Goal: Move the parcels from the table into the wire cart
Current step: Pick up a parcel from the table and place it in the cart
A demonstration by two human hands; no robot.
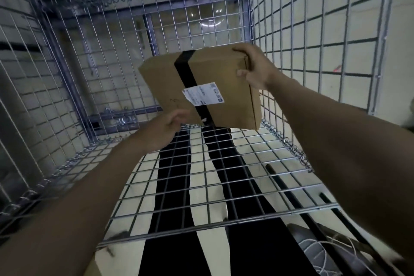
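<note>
Head view, looking down into the silver wire-mesh cart [94, 56]. Both bare forearms reach forward over the cart's hinged wire shelf [224, 177], which lies roughly level below the arms.

Task item: one flat brown cardboard parcel [215, 74], held in the air inside the cart, above the far edge of the wire shelf. It is tilted, with the left corner lower and nearer the back mesh wall. A black tape band [190, 78] crosses its top face from the far edge to the near edge. A white shipping label [202, 96] sits over the tape near the middle; its print is too small to read.

Right hand [255, 67]: grips the parcel's right end, fingers curled over the far corner, thumb pressed on the top face.

Left hand [163, 129]: at the parcel's near-left edge, fingers curled toward its underside. Blurred; whether it clamps the edge or only touches it cannot be told.

Through the shelf mesh: pale floor [259, 141] and two dark trouser legs [174, 163]. Lower right: a dark object with loose white cord [322, 251], unclear. Beyond the mesh walls, pale tiled surfaces.
</note>
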